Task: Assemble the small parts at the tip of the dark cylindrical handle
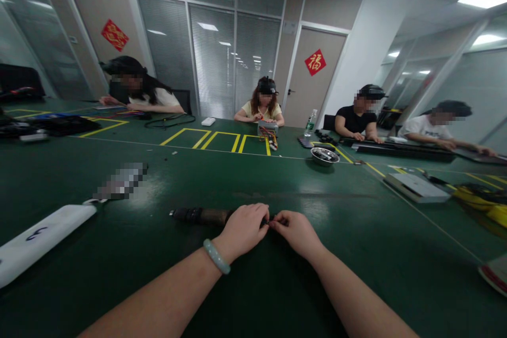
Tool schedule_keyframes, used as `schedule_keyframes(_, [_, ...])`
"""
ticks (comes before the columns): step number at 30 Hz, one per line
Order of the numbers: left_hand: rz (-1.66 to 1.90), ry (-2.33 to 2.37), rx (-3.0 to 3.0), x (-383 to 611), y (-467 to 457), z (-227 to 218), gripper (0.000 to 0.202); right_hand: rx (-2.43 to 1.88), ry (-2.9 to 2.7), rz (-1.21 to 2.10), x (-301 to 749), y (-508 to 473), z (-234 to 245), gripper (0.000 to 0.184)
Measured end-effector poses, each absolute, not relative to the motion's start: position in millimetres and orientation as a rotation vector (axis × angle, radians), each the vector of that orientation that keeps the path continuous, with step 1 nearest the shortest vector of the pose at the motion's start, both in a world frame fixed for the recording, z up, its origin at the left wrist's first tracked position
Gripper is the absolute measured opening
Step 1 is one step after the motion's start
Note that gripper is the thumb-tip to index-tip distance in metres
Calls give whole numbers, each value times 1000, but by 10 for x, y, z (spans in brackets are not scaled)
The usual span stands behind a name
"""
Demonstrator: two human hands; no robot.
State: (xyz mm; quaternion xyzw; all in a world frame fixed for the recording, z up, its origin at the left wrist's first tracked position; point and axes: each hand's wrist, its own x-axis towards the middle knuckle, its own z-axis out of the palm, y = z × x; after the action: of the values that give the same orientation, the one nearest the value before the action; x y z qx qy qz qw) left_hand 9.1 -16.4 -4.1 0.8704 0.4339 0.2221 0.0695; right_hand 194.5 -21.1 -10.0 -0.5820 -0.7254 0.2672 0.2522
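A long dark cylindrical tool [214, 216] lies across the green table, its metal tip pointing left and a brownish section in its middle. My left hand [246, 228], with a pale green bangle at the wrist, is closed over the tool's right part. Its thumb and index finger come together at that end. From the right, my right hand [295, 229] pinches at the same spot, fingertips touching or nearly touching the left ones. A small dark part shows between them, mostly hidden by the fingers.
At left lie a white power bank [43, 240] and a blurred phone-like device [122, 180] joined by a cable. Farther off are a metal bowl [325, 156] of small parts, a water bottle [311, 123] and a flat grey box [416, 188]. Several people work around the table.
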Motion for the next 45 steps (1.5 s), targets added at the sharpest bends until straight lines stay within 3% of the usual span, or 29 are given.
schedule_keyframes(27, [722,1322,2583,92,-195,0,15,-1571,-1953,714,1955,-203,-131,19])
schedule_keyframes(45, [656,1314,2582,76,-163,-39,9,-1600,-1954,735,1946,-224,-85,22])
